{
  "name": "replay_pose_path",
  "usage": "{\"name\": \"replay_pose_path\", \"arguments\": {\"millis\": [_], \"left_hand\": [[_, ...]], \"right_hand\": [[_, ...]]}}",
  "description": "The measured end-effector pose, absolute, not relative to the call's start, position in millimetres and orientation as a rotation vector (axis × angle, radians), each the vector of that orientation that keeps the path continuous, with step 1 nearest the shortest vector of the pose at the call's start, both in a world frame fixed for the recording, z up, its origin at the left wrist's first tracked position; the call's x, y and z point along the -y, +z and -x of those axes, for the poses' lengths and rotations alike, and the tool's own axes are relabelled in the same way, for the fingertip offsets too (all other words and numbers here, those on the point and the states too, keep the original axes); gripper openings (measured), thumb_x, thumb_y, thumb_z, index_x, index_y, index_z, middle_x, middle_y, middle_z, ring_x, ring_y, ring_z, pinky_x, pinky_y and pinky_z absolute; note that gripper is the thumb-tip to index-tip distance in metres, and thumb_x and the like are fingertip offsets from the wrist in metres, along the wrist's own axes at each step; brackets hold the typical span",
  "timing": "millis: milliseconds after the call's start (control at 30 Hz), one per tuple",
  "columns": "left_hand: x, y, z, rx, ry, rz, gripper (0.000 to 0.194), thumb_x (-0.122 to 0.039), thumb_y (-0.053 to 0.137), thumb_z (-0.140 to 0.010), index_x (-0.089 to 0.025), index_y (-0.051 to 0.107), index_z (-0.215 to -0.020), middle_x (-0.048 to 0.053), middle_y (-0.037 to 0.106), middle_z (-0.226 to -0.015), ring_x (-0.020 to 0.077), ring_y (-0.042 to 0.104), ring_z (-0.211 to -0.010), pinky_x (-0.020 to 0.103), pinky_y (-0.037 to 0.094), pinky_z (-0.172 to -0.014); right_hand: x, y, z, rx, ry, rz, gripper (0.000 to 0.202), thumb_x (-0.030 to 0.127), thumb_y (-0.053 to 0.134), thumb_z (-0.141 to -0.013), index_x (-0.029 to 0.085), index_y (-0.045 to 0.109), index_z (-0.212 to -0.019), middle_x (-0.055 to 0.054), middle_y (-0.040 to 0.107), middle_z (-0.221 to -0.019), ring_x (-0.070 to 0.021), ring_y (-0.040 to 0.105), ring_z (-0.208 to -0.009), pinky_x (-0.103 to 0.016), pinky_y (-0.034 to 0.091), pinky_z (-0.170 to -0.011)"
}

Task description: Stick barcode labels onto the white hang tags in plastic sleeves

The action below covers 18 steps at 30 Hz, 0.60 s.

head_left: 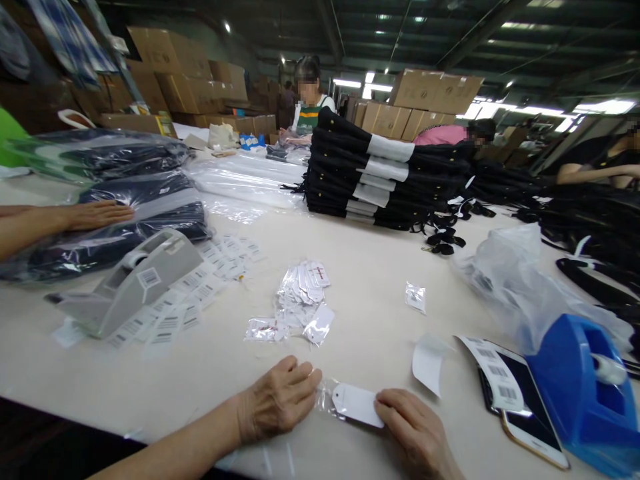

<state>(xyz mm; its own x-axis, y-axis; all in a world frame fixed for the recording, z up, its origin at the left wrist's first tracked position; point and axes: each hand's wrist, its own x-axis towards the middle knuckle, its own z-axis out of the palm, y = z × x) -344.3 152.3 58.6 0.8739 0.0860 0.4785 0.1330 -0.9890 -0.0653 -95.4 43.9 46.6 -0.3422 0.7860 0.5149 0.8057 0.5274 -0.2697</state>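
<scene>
Near the table's front edge, my left hand (283,398) is closed, its fingers curled at the left end of a small clear plastic bag (326,396). A white hang tag (356,404) with a small hole lies in or on that bag, to the right. My right hand (414,430) pinches the tag's right end between thumb and fingers. Beyond my hands is a loose pile of hang tags (305,293), some in clear bags. A curled white label sheet (428,365) stands out to the right of them.
A grey tape dispenser (145,280) and barcode stickers (170,327) lie left; a blue dispenser (580,393) and phone (535,407) right. Black folded goods (340,173) are stacked behind. A co-worker's hand (97,215) rests on a bagged bundle (165,200). Other people stand further back.
</scene>
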Motion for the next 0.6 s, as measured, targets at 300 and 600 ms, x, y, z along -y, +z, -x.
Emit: {"name": "replay_pose_path", "arguments": {"millis": [300, 600], "left_hand": [[-169.2, 76.3, 320.4, -0.240, -0.139, 3.354, 0.017, -0.007, 0.050, -0.077, -0.019, 0.059, -0.069, 0.006, 0.062, -0.098, 0.0168, 0.053, -0.083, 0.032, 0.036, -0.068], [-168.9, 107.6, 318.3, -0.135, 0.171, 3.532, 0.031, -0.028, 0.069, -0.057, -0.019, 0.054, -0.082, 0.003, 0.063, -0.085, 0.0192, 0.054, -0.078, 0.034, 0.033, -0.080]], "right_hand": [[-49.8, 54.0, 93.9, 2.401, -0.180, 1.202, 0.030, 0.013, 0.031, -0.089, 0.016, 0.060, -0.094, -0.008, 0.068, -0.086, -0.0162, 0.061, -0.074, -0.027, 0.051, -0.066], [-43.5, 53.0, 65.9, 1.140, -0.037, 2.005, 0.045, 0.038, 0.055, -0.075, 0.017, 0.050, -0.115, -0.011, 0.057, -0.102, -0.0221, 0.055, -0.083, -0.035, 0.046, -0.067]]}}
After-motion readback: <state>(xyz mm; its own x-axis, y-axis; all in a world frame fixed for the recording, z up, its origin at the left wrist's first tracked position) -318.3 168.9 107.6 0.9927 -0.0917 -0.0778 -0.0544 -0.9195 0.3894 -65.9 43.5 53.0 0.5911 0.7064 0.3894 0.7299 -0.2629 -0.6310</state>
